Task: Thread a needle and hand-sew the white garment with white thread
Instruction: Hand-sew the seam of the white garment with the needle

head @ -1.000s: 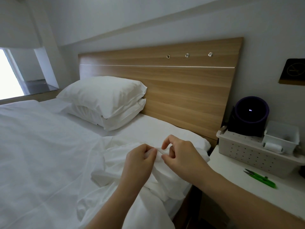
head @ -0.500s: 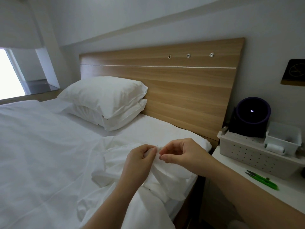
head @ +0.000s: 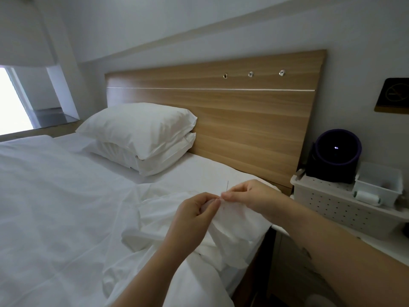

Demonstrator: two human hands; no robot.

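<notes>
The white garment (head: 234,227) lies crumpled on the bed's right edge. My left hand (head: 194,212) pinches a fold of it between thumb and fingers. Right beside it, my right hand (head: 250,197) pinches a thin needle (head: 227,186) that sticks up above the fingertips. The two hands' fingertips nearly touch over the fabric. A spool of white thread (head: 366,197) lies on the white basket at the right. The thread running from the needle is too fine to make out.
Two stacked white pillows (head: 141,136) lean near the wooden headboard (head: 243,111). A white perforated basket (head: 332,202) on the bedside table holds a dark purple round device (head: 336,155) and a small white tray (head: 378,182). The white duvet (head: 55,207) covers the bed at the left.
My right hand closed its fingers onto the needle at the fabric and drew it upward; the needle now stands above the fingertips. My left hand kept its pinch on the garment.
</notes>
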